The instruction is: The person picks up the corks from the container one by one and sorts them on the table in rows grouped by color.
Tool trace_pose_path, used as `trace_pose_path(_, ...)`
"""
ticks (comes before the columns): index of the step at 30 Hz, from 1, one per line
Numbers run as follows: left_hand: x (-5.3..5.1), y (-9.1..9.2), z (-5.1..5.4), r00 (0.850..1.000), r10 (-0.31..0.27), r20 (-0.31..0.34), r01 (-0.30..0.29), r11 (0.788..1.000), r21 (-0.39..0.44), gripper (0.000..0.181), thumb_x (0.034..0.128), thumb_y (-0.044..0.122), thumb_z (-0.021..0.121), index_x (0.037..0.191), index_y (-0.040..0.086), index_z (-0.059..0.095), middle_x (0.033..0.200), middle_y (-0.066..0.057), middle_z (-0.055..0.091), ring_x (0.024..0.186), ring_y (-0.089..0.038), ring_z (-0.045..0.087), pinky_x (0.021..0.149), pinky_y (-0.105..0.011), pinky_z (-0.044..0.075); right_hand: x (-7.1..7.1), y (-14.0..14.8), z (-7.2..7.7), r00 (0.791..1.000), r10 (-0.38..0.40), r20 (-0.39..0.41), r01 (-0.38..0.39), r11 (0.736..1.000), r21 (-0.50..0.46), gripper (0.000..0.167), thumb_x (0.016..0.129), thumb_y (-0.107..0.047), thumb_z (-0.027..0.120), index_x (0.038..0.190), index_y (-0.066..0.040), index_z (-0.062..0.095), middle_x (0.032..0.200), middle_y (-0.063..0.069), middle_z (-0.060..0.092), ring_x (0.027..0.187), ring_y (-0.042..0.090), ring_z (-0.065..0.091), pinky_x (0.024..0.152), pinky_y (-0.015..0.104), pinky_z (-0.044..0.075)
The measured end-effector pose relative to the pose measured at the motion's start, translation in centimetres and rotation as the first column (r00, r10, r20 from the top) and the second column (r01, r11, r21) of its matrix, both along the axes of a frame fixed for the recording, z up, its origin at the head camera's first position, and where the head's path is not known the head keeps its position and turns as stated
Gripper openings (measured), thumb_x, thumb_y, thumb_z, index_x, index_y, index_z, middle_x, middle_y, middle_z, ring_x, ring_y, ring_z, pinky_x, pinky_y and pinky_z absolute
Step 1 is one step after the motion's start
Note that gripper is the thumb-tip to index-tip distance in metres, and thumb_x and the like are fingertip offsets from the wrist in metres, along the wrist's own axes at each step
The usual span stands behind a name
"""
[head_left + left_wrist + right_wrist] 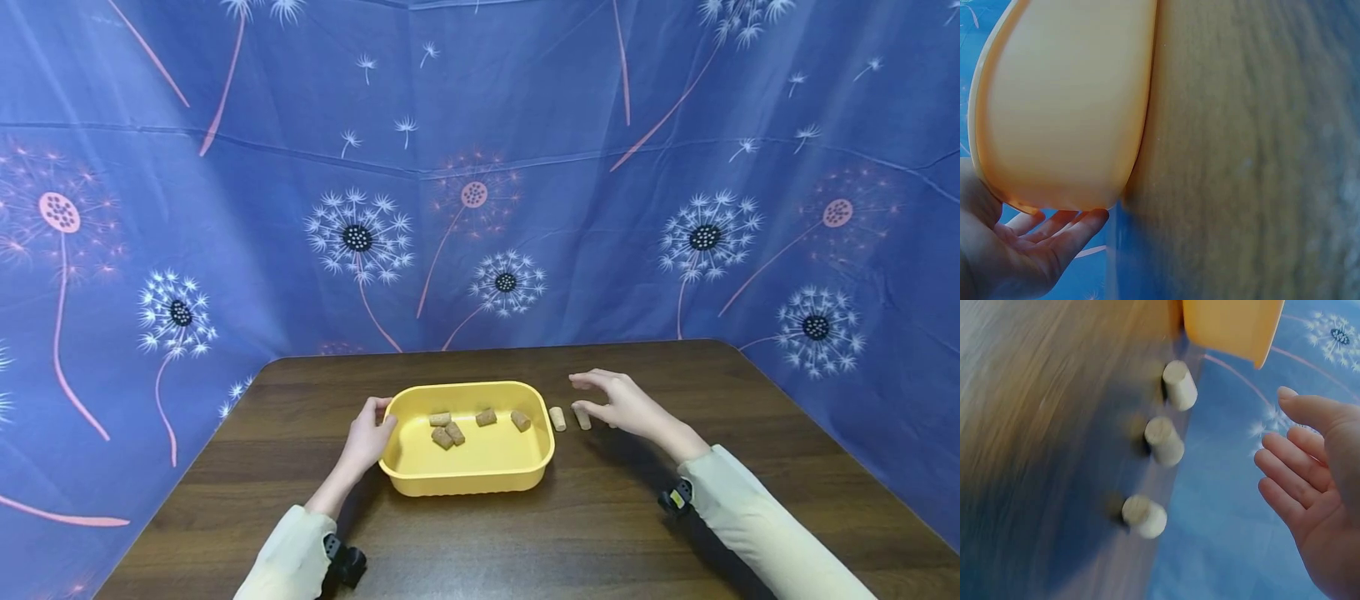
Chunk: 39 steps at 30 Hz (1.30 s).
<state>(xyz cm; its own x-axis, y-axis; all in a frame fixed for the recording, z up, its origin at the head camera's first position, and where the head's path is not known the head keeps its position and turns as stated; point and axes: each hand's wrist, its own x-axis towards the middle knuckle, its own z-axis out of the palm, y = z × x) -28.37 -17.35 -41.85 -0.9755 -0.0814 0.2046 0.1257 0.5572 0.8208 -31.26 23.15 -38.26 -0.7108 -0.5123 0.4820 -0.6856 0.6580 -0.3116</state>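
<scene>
The tray [472, 482] looks like smooth, softly glossy plastic, the stoppers [487, 417] like matt, grainy cork, the desk [480, 542] like wood with a faint sheen, and the far curtain [480, 100] like creased cloth.

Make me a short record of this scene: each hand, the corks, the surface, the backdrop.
Left hand: grips the yellow tray by its left end
Right hand: holds nothing, near loose corks
Loose corks: three in the right wrist view, right of the tray
Inside the tray: five corks
Surface: brown wood-grain table
Backdrop: blue cloth with dandelion print
</scene>
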Motion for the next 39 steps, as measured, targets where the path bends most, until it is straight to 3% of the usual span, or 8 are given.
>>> trace_pose_path(8,0.1,0.0,0.1,1.000,-0.010,0.001,0.010,1.000,0.012,0.032,0.0916,0.006,0.050,0.122,-0.004,0.049,0.118,-0.027,0.057,0.109,-0.037,0.055,0.087,-0.047,0.048,0.4,-2.4,0.6,0.999,0.029,0.042,-0.029,1.000,-0.008,0.041,0.083,-0.016,0.070,0.122,-0.003,0.060,0.110,0.011,0.066,0.101,0.025,0.063,0.085,0.041,0.051)
trace_pose_path(17,-0.1,0.0,0.0,1.000,-0.006,0.003,0.006,1.000,0.019,0.033,0.0915,0.006,0.049,0.123,-0.004,0.049,0.119,-0.027,0.058,0.109,-0.037,0.055,0.088,-0.047,0.048,0.2,-4.8,0.7,0.997,0.049,-0.052,-0.051,0.998,-0.030,0.035,0.084,-0.015,0.069,0.116,-0.004,0.063,0.111,0.008,0.066,0.102,0.024,0.064,0.086,0.040,0.051)
trace_pose_path(28,0.1,0.1,-0.2,1.000,0.002,-0.014,-0.001,1.000,0.025,0.032,0.0910,0.005,0.049,0.121,-0.005,0.049,0.119,-0.029,0.058,0.110,-0.039,0.055,0.090,-0.048,0.047,0.1,-7.5,0.6,0.993,0.109,-0.041,-0.110,0.993,-0.035,0.033,0.085,-0.014,0.068,0.116,-0.003,0.064,0.111,0.008,0.066,0.104,0.023,0.062,0.089,0.039,0.050)
trace_pose_path(39,-0.1,0.1,-0.2,0.999,0.006,-0.031,-0.005,1.000,0.019,0.031,0.0907,0.004,0.049,0.120,-0.006,0.050,0.116,-0.029,0.059,0.106,-0.038,0.057,0.088,-0.047,0.048,0.4,-10.3,0.7,0.992,0.118,-0.043,-0.118,0.993,-0.009,0.035,0.085,-0.017,0.068,0.116,-0.001,0.063,0.111,0.008,0.066,0.104,0.022,0.062,0.090,0.036,0.050)
